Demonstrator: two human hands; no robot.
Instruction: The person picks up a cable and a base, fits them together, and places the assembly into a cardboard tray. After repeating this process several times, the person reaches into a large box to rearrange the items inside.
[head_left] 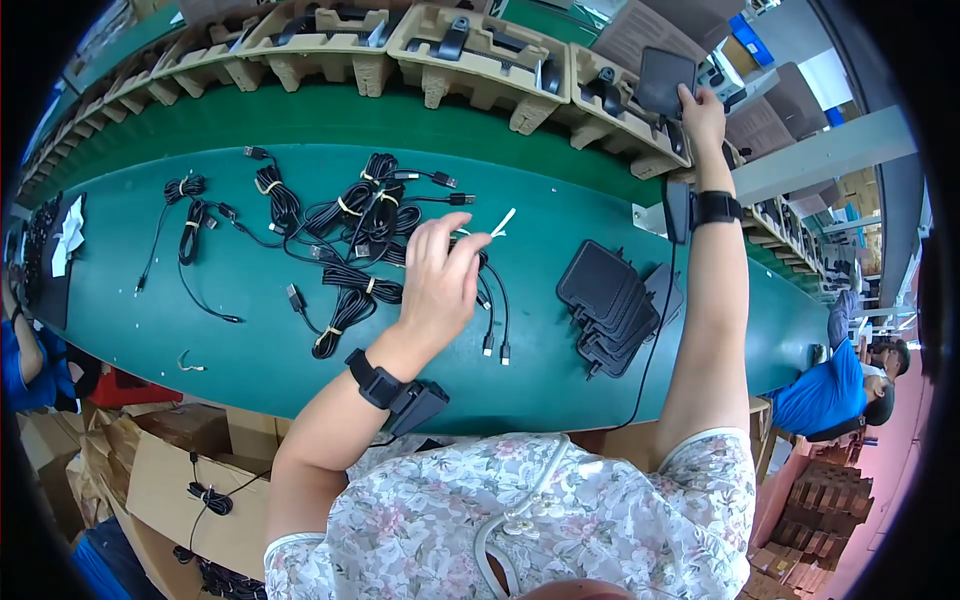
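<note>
My right hand (705,118) reaches far out to the right and grips a flat black square piece (664,80) by its near edge, above a moulded pulp tray (655,152). Similar black square pieces (600,280) lie in an overlapping pile on the green table (400,395). Over the middle of the table, my left hand (440,270) has bent fingers held apart, with nothing visible between them. Just beyond its fingertips is a thin white strip (504,222). A black cable (503,320) partly hidden by that hand runs toward me, two plugs at its ends.
Several tied bundles of black USB cables (345,290) cover the table's left middle. A row of pulp trays (480,60) with black parts lines the far edge. A metal beam (820,150) crosses at right. Co-workers in blue (825,390) sit at both sides; cardboard boxes (200,480) stand lower left.
</note>
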